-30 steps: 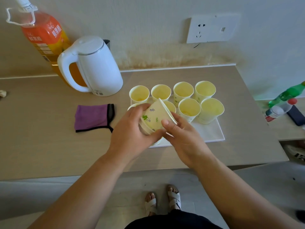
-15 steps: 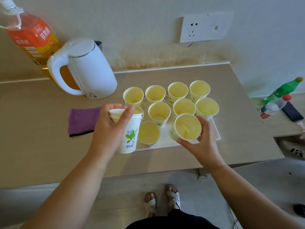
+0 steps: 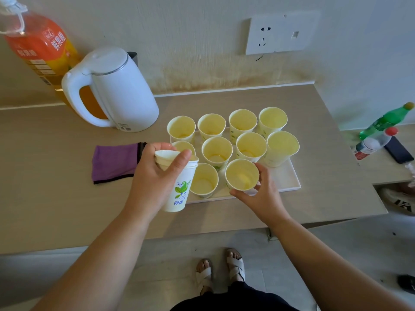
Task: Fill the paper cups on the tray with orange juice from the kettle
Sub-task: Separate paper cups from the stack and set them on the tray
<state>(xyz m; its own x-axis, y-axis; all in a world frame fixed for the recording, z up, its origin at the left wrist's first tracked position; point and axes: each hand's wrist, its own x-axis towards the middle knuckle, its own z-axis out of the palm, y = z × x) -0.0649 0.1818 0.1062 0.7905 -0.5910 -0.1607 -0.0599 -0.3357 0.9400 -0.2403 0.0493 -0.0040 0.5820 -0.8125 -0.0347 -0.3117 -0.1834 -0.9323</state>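
Left hand [image 3: 152, 180], gripping spare cups [image 3: 179, 191], is nearer the upright kettle [image 3: 125, 95] beyond it; right hand [image 3: 265, 198] holds a tray cup [image 3: 241, 175]

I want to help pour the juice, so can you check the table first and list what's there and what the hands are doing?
Surface: beige table, no spills seen.
Job's things: white kettle stands back left; white tray holds paper cups in rows, all looking empty.
Clutter: purple cloth left of the tray; juice bottle behind the kettle; green bottle, red-capped bottle and dark phone-like thing at far right.
Hands: left hand grips a cup stack; right hand holds the front cup at the tray's near edge.
Cables: nothing seen for sure.
Surroundings: wall socket above; shoe on the floor, right.
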